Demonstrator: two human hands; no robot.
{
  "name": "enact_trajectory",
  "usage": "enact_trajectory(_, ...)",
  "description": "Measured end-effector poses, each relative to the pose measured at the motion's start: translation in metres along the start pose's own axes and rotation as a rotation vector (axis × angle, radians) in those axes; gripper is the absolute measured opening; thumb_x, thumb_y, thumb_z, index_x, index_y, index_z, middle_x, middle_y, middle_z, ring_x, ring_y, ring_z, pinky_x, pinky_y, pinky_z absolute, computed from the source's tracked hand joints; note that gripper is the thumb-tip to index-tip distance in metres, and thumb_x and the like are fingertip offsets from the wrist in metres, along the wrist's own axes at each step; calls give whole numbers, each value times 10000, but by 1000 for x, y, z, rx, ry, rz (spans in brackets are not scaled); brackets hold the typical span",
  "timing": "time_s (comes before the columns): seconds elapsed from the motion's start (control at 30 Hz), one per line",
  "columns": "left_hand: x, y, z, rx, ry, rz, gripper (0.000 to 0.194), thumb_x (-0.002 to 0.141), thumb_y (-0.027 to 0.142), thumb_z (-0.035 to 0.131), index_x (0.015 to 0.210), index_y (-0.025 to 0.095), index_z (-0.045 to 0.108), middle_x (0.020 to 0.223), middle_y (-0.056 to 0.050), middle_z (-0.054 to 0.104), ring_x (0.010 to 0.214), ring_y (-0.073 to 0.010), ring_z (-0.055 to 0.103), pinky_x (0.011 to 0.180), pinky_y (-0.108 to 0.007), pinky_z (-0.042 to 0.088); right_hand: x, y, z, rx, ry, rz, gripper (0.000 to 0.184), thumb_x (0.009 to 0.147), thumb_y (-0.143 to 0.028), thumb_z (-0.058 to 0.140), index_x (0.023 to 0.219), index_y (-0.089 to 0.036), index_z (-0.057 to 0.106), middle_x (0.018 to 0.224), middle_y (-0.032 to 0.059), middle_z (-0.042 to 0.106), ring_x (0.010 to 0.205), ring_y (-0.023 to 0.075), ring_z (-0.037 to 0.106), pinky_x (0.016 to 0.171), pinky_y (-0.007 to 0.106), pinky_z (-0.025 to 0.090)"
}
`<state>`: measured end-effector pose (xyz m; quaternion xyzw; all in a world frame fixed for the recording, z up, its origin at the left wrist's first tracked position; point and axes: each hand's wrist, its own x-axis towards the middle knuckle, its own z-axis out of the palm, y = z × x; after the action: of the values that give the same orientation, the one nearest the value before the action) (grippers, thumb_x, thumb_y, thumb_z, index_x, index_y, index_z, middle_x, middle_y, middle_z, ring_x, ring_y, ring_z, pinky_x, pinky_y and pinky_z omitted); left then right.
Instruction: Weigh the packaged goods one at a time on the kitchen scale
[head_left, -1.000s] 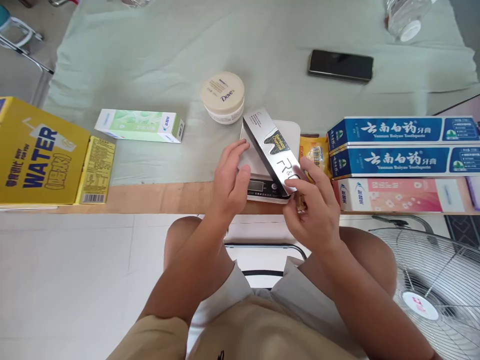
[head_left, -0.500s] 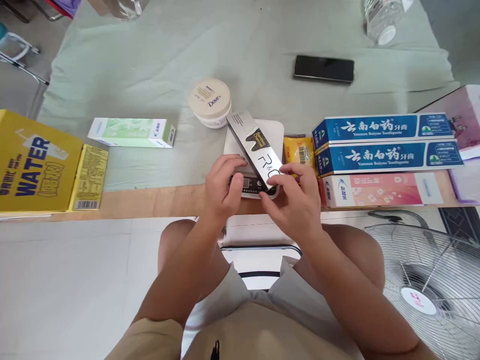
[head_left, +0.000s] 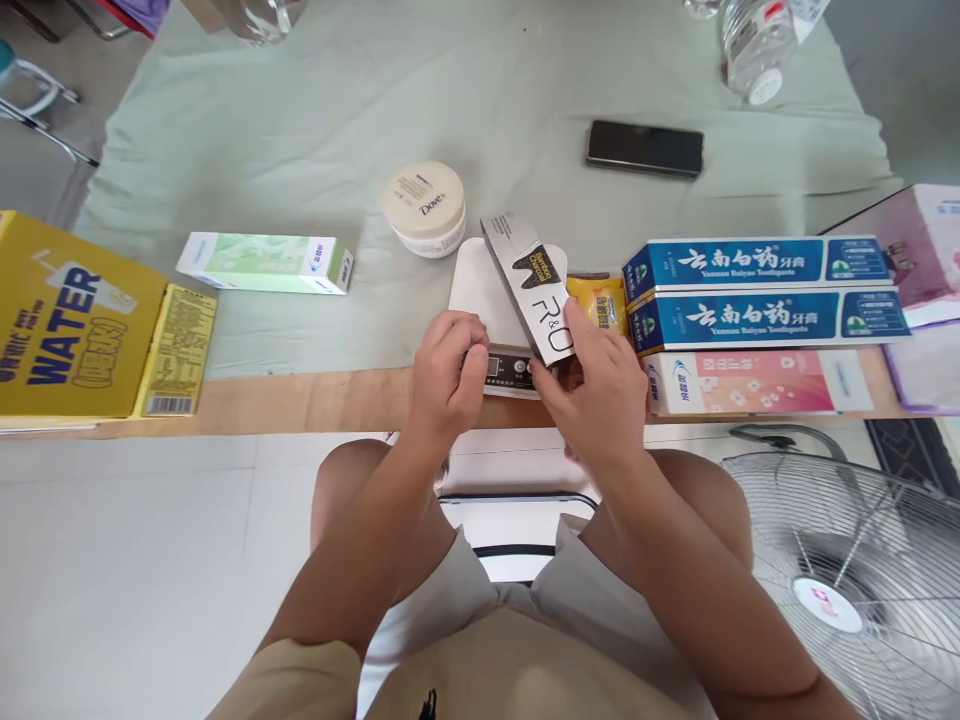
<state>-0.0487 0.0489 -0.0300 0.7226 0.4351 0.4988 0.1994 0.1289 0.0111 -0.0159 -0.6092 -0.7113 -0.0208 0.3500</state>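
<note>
My right hand (head_left: 600, 385) grips the near end of a silver toothpaste box (head_left: 529, 285), marked "Bamboo Charcoal", with thumb and fingers. The box lies slantwise over a white kitchen scale (head_left: 472, 285); whether it touches the scale is hard to tell. My left hand (head_left: 451, 370) is curled closed beside the scale's left front corner, with nothing visible in it. Part of the scale's dark display panel (head_left: 506, 370) shows between my hands. A yellow packet (head_left: 600, 300) lies right of the scale, partly hidden by my right hand. Behind the scale stands a white Dove tub (head_left: 426, 208).
Right, blue toothpaste boxes (head_left: 772, 265) and a pink box (head_left: 757, 382) lie side by side. Left are a green-white box (head_left: 262, 263) and a large yellow carton (head_left: 75, 320). Farther back are a black phone (head_left: 645, 148) and a clear bottle (head_left: 759, 55). A fan (head_left: 855, 580) stands lower right.
The silver box has shifted right, its near end swinging toward me less slantwise. My right hand has closed further around that end. My left hand's fingers have curled in.
</note>
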Motion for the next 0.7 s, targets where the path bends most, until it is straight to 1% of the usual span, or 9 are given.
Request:
enact_trajectory(0.13, -1, -1, -1, 36, 7, 37, 397, 1101, 466, 361, 925, 226, 624, 949, -89, 693, 961, -247, 673, 864, -425, 551, 3, -4, 3, -5, -78, 19, 547, 995, -425, 636, 1478, -172, 597, 1252, 117, 803, 1040, 273, 722, 921, 416, 596)
enact_trajectory(0.23, -2, -1, -2, 77, 6, 76, 368, 1097, 447, 360, 1050, 215, 643, 1038, -110, 729, 1009, -261, 677, 916, -443, 545, 4, -7, 2, -8, -73, 9, 580, 961, -485, 684, 1458, -195, 614, 1314, 101, 785, 1098, 292, 714, 986, 453, 576)
enact_trajectory(0.3, -2, 0, -3, 87, 3, 99, 358, 1094, 425, 364, 1094, 204, 646, 1067, -119, 741, 1038, -267, 683, 964, -453, 534, 4, -7, 1, 2, -47, 9, 584, 948, -514, 689, 1433, -193, 626, 1334, 109, 774, 1145, 306, 712, 1030, 475, 560)
enact_trajectory(0.37, -3, 2, -4, 91, -4, 103, 356, 1092, 413, 367, 1114, 198, 650, 1094, -123, 750, 1070, -269, 690, 1020, -461, 518, 4, -6, 1, 19, -50, 19, 585, 952, -525, 672, 1429, -191, 619, 1334, 123, 769, 1173, 310, 712, 1050, 485, 555)
enact_trajectory(0.47, -3, 4, -4, 98, -18, 87, 369, 1091, 422, 360, 1122, 202, 655, 1121, -118, 759, 1104, -272, 695, 1069, -468, 496, 5, -7, 3, 47, -67, 20, 570, 962, -508, 655, 1434, -192, 603, 1400, 143, 731, 1268, 314, 687, 1105, 495, 543)
enact_trajectory(0.57, -3, 4, -3, 100, -33, 86, 378, 1088, 426, 352, 1118, 203, 655, 1114, -117, 760, 1095, -273, 696, 1071, -467, 491, 7, -8, 7, 79, -81, 11, 554, 954, -468, 667, 1433, -197, 599, 1481, 161, 671, 1377, 326, 629, 1159, 509, 526)
enact_trajectory(0.63, -2, 4, -2, 111, -44, 95, 384, 1087, 436, 345, 1114, 208, 652, 1099, -115, 758, 1078, -274, 696, 1062, -468, 494, 9, -9, 9, 95, -106, 27, 561, 934, -443, 691, 1435, -208, 600, 1489, 164, 656, 1382, 333, 620, 1147, 515, 539)
enact_trajectory(0.7, -1, 4, -2, 128, -49, 99, 390, 1085, 448, 337, 1106, 215, 648, 1078, -111, 754, 1060, -276, 695, 1052, -469, 496, 12, -9, 11, 103, -135, 55, 551, 920, -404, 704, 1430, -218, 612, 1464, 156, 670, 1325, 332, 647, 1115, 515, 560)
